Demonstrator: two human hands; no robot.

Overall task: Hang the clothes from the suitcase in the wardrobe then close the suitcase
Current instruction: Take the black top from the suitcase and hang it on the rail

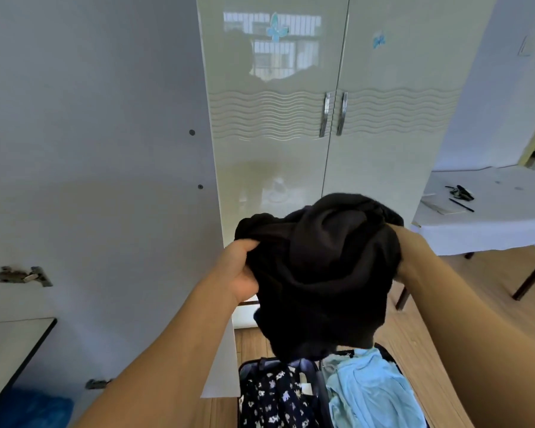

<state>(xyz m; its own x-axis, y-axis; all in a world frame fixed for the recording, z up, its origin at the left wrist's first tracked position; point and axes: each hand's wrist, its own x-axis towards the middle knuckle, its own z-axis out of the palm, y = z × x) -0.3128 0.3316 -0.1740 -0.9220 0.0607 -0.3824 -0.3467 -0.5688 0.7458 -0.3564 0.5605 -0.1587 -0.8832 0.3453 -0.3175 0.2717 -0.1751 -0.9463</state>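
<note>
Both forearms reaching forward, left hand [241,270] and right hand [405,257] with fingers curled into black garment [318,267], bunched and held up between them above open suitcase [291,393]; hanging downward; wardrobe [331,118] straight ahead, 2 doors closed

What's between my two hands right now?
In the head view, the bunched black garment fills the whole stretch: the left hand grips its left edge and the right hand holds its right side, above the open suitcase.

head view | worn on head | faces forward-down | near wardrobe [322,118] | above open suitcase [318,393]
</note>
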